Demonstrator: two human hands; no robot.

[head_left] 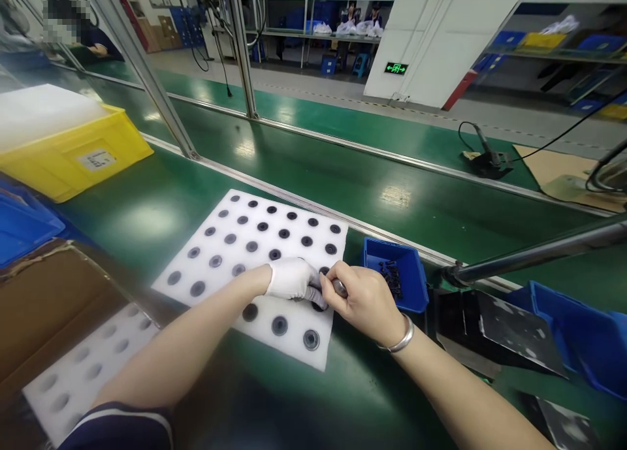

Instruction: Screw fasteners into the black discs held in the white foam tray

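Over the near right part of the white foam tray (235, 241), your two hands meet. Your left hand (292, 279), in a white glove, lies curled and narrow on the foam, its fingertips pressing down around one of the round pockets. Your right hand (360, 300) is bare, with a silver bangle (401, 341) at the wrist; its fingers are pinched shut on a small rounded metal part (339, 288), which touches the gloved fingertips just above the foam. Most of the tray's pockets hold dark round pieces, in rows running to the far left.

Just right of the tray sits a small blue bin (394, 275) with small black parts inside. On the near left, a cardboard box (49, 306) holds another foam sheet with empty pockets. Farther left stands a yellow crate (73, 156). All of this rests on a green conveyor belt (343, 176) with metal rails. A larger blue bin (578, 332) lies at the near right. Beyond the belt you see grey floor, a white pillar with a green exit sign (396, 68), and shelving at the far end
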